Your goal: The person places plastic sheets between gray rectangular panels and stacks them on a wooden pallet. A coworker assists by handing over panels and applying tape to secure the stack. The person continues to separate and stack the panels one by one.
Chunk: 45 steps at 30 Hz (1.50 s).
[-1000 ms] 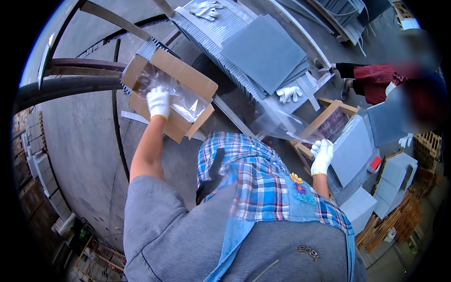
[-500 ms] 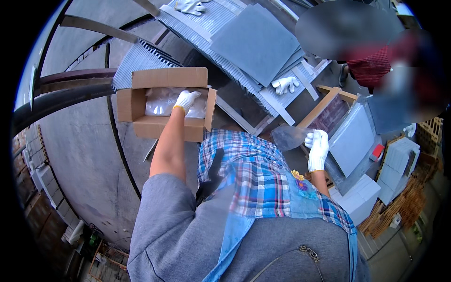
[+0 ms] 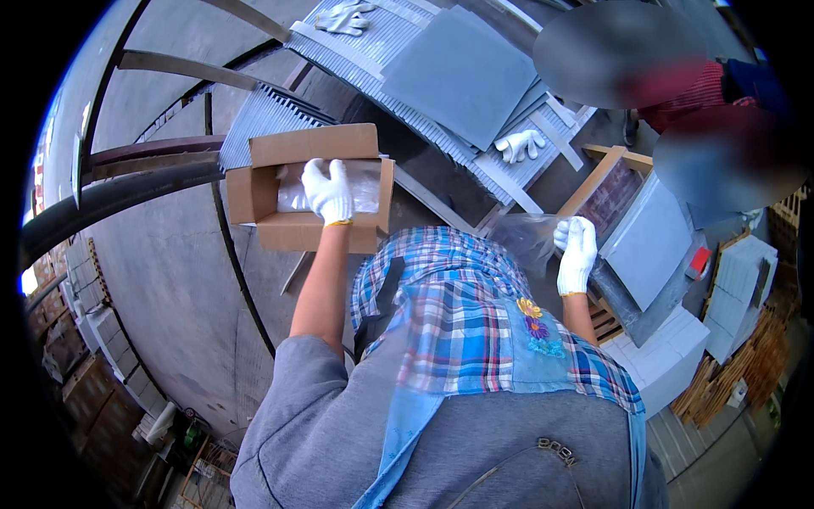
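Note:
My left hand, in a white knit glove with a yellow cuff, is above an open cardboard box. Its fingers are parted, and I see nothing held in them. Inside the box lie clear plastic bags, partly covered by the hand. My right hand, gloved the same way, is closed with its fingers pinching the edge of a clear plastic bag. That bag hangs limp to the hand's left, next to my plaid apron.
Grey flat sheets lie on a ribbed stack, with white gloves near them. At the right are a grey panel, white blocks and wooden slats. A co-worker in red stands at upper right. Metal bars cross the left.
My left hand has drawn back toward me and its fingers have parted above the box. My right hand still grips the clear bag, slightly higher in the picture.

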Available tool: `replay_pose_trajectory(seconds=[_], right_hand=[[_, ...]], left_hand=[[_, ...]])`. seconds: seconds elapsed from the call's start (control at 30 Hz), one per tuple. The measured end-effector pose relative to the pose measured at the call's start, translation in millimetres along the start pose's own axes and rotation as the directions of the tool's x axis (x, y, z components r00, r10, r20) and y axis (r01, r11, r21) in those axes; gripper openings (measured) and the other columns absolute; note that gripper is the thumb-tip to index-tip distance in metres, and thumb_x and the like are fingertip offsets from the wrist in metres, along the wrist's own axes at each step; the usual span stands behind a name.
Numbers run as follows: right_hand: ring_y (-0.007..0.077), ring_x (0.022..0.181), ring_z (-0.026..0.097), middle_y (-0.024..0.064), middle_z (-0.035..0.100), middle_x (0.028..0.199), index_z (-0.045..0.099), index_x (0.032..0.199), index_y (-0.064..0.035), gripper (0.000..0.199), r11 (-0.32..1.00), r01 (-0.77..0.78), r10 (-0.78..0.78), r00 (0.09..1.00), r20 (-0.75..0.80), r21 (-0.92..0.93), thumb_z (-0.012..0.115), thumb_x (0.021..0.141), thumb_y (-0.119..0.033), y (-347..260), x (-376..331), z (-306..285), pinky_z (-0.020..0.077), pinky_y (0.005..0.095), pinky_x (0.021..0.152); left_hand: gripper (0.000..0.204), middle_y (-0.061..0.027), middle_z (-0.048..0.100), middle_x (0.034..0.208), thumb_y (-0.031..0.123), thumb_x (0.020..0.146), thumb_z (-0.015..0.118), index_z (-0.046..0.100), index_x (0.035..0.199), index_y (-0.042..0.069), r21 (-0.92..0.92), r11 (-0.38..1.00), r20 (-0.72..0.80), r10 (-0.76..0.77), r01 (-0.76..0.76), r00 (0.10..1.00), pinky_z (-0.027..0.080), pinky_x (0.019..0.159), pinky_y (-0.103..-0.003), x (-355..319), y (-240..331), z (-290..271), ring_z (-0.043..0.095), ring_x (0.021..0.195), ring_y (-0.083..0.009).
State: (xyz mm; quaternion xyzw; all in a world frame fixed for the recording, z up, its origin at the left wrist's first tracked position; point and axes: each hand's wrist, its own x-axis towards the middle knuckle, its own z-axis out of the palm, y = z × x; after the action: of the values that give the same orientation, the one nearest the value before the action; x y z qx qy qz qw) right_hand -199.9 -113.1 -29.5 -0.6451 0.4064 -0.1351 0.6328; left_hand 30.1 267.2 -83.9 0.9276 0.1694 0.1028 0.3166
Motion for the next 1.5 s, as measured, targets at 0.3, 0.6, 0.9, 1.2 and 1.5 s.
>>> replay_pose_trajectory(seconds=[0.3, 0.6, 0.9, 1.2, 1.5], right_hand=[[0.0116, 0.076, 0.065, 0.0055, 0.068, 0.091, 0.063, 0.109, -0.0037, 0.022, 0.998, 0.052, -0.055, 0.993, -0.100, -0.025, 0.055, 0.104, -0.024, -9, -15, -10, 0.0550, 0.0277, 0.071], [0.0125, 0.084, 0.066, 0.0040, 0.066, 0.095, 0.063, 0.109, -0.0037, 0.023, 0.991, 0.119, -0.105, 0.972, -0.212, 0.056, 0.054, 0.105, -0.025, -29, -40, -43, 0.0549, 0.0290, 0.079], [0.0117, 0.086, 0.064, 0.0046, 0.067, 0.096, 0.066, 0.109, 0.0000, 0.021, 0.974, 0.217, -0.173, 0.886, -0.430, 0.056, 0.056, 0.103, -0.019, 6, -58, -135, 0.0543, 0.0271, 0.077], [0.0129, 0.092, 0.065, 0.0074, 0.071, 0.105, 0.072, 0.109, 0.0009, 0.021, 0.984, 0.121, -0.174, 0.795, -0.582, -0.129, 0.065, 0.097, -0.014, 121, -79, -255, 0.0530, 0.0268, 0.081], [0.0211, 0.093, 0.067, 0.0087, 0.071, 0.104, 0.072, 0.106, -0.0031, 0.023, 0.980, -0.049, -0.091, 0.753, -0.651, -0.194, 0.065, 0.095, -0.023, 149, -41, -380, 0.0518, 0.0330, 0.083]], left_hand=[[0.051, -0.0180, 0.065, 0.115, 0.029, 0.076, 0.079, 0.063, 0.116, 0.003, -0.302, 0.660, 0.332, 0.749, -0.688, 0.573, 0.049, 0.089, -0.047, -87, 136, 2, 0.062, 0.102, -0.0377], [0.061, -0.0124, 0.066, 0.124, 0.037, 0.078, 0.076, 0.061, 0.132, 0.014, -0.598, 0.560, 0.725, 0.683, -0.573, -0.088, 0.046, 0.098, -0.043, -189, 185, 84, 0.060, 0.115, -0.0329], [0.018, -0.0123, 0.071, 0.086, 0.024, 0.084, 0.070, 0.075, 0.091, 0.008, -0.689, 0.504, 0.654, 0.742, -0.520, -0.148, 0.052, 0.077, -0.042, -224, 224, 103, 0.066, 0.083, -0.0330], [0.007, -0.0071, 0.067, 0.074, 0.017, 0.074, 0.066, 0.065, 0.069, 0.013, -0.596, -0.070, 0.475, 0.772, -0.800, -0.422, 0.049, 0.069, -0.044, -315, 254, 102, 0.065, 0.079, -0.0278], [0.012, -0.0165, 0.069, 0.078, 0.019, 0.088, 0.063, 0.070, 0.087, 0.008, -0.532, 0.211, 0.662, 0.707, -0.820, -0.248, 0.053, 0.071, -0.048, -434, 338, 172, 0.068, 0.077, -0.0367]])
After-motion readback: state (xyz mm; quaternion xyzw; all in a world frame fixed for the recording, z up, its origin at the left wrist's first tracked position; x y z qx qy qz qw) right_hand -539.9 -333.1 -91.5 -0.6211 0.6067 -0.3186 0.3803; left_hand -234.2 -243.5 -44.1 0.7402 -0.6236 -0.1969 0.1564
